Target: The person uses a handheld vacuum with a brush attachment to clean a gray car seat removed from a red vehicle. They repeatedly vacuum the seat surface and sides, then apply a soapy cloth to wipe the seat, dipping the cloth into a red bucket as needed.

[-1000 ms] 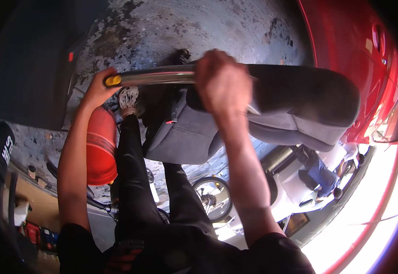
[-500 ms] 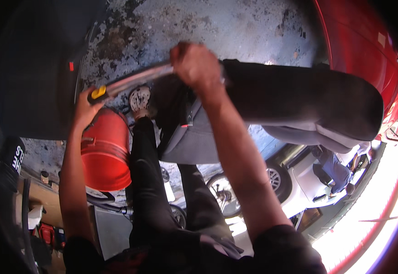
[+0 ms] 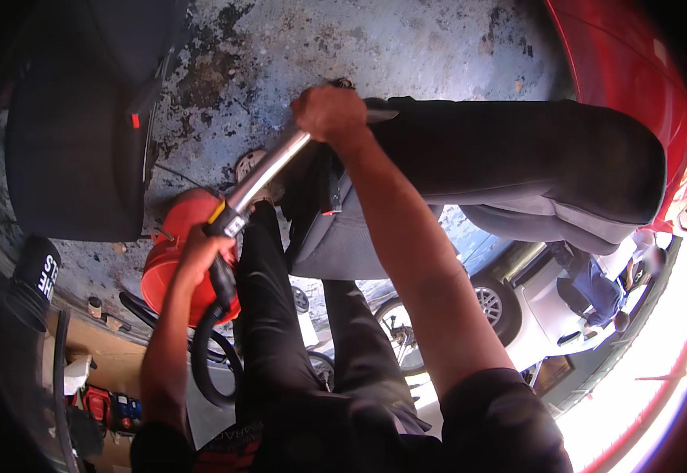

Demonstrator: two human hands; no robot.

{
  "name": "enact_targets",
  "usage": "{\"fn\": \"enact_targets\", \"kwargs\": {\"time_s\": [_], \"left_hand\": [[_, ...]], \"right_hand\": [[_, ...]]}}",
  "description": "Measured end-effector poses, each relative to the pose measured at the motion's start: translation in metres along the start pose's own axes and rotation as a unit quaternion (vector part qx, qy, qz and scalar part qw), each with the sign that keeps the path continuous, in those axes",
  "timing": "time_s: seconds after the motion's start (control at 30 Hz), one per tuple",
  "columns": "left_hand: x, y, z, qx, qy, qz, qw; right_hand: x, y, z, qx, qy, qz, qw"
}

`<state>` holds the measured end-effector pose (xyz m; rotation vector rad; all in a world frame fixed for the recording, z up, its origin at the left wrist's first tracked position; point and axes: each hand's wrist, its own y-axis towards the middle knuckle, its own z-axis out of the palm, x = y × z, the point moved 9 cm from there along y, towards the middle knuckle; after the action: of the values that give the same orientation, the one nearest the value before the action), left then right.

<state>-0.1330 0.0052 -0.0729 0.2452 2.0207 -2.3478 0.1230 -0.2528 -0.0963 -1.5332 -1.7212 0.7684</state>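
Observation:
A silver vacuum wand (image 3: pixel 274 167) slants from lower left to upper right across my body. My left hand (image 3: pixel 202 254) is closed round its black grip, just below a yellow part, where a black hose (image 3: pixel 199 359) curls down. Higher up, my right hand (image 3: pixel 330 115) wraps the tube near its far end. That end sits at the edge of a black and grey fabric car seat (image 3: pixel 509 154), which lies on its side to the right. Whether the wand's head touches the seat I cannot make out. An orange-red bucket (image 3: pixel 172 236) is behind my left hand.
Another dark seat or panel (image 3: pixel 76 158) stands at the left, with a black bucket (image 3: pixel 35 276) nearer me. A red car (image 3: pixel 627 55) borders the right. Behind are a bicycle (image 3: pixel 397 335), a silver vehicle (image 3: pixel 548 315) and a person (image 3: pixel 596 296). The floor (image 3: pixel 406 47) is worn and stained.
My left hand has come right and nearer my body, so the wand now slants more steeply. The hose shows below it. My right hand has shifted only slightly.

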Motion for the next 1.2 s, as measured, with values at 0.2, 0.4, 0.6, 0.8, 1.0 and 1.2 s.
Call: {"fn": "enact_targets", "kwargs": {"time_s": [0.2, 0.4, 0.6, 0.8, 1.0, 1.2], "left_hand": [[0.061, -0.025, 0.002, 0.005, -0.05, -0.011, 0.999], [0.081, -0.058, -0.006, -0.026, 0.012, -0.021, 0.999], [0.034, -0.078, -0.028, -0.125, 0.008, 0.02, 0.992], [0.053, -0.074, -0.022, -0.053, 0.011, -0.002, 0.999], [0.095, -0.13, -0.017, -0.046, 0.004, -0.009, 0.999], [0.058, -0.149, -0.061, -0.111, 0.064, 0.024, 0.992]], "right_hand": [[0.023, -0.021, 0.045, 0.064, -0.011, -0.034, 0.997], [0.032, -0.049, 0.055, 0.104, 0.03, 0.006, 0.994], [0.036, -0.065, 0.001, 0.027, 0.035, -0.032, 0.999], [0.042, -0.068, 0.018, 0.025, 0.007, -0.038, 0.999], [0.069, -0.112, 0.051, 0.075, 0.036, -0.078, 0.994], [0.074, -0.126, 0.006, -0.049, 0.083, -0.042, 0.994]]}}
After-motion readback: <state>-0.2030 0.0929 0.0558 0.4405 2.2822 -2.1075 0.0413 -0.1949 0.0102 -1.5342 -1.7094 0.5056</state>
